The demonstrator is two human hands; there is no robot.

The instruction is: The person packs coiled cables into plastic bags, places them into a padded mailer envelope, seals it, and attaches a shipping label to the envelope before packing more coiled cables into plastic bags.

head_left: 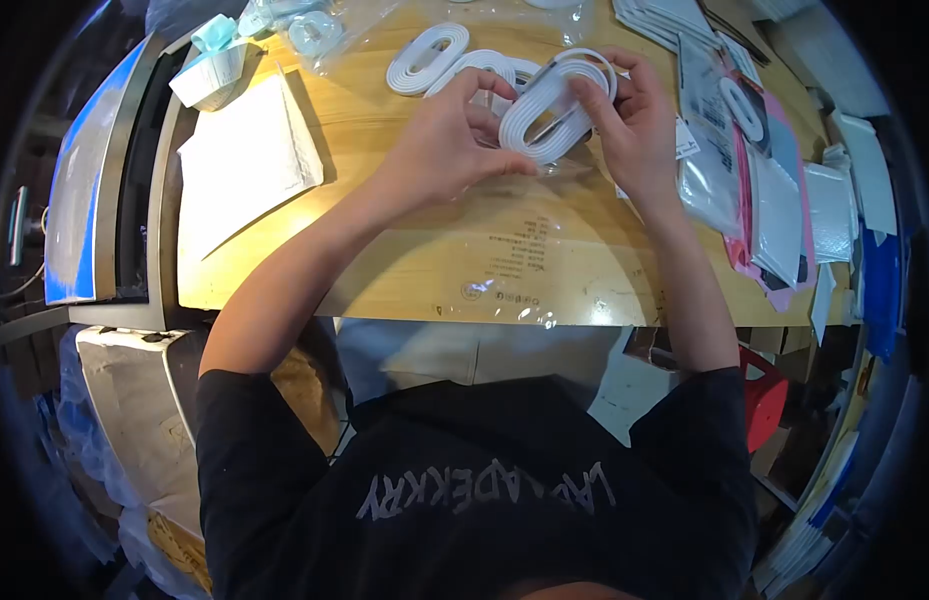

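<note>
A flat white cable [520,122] is wound into an oval coil and tilted between my hands above the table. My right hand [634,125] pinches the coil at its upper right, thumb on its face. My left hand [439,140] curls at the coil's left, its thumb by the lower edge; it seems to grip the top of a clear plastic bag [524,235]. Small print shows on this bag, which lies below the coil toward the table's front edge. Just behind my left fingers lie more coiled white cables [427,60], partly hidden by my hands.
White paper sheets [249,165] lie on the wooden table [384,270] at left, near a small white box [209,78]. Clear plastic packaging [319,35] sits at the back. Bagged items and pink packaging [774,215] pile up at right. A red plastic object [764,400] stands below the table.
</note>
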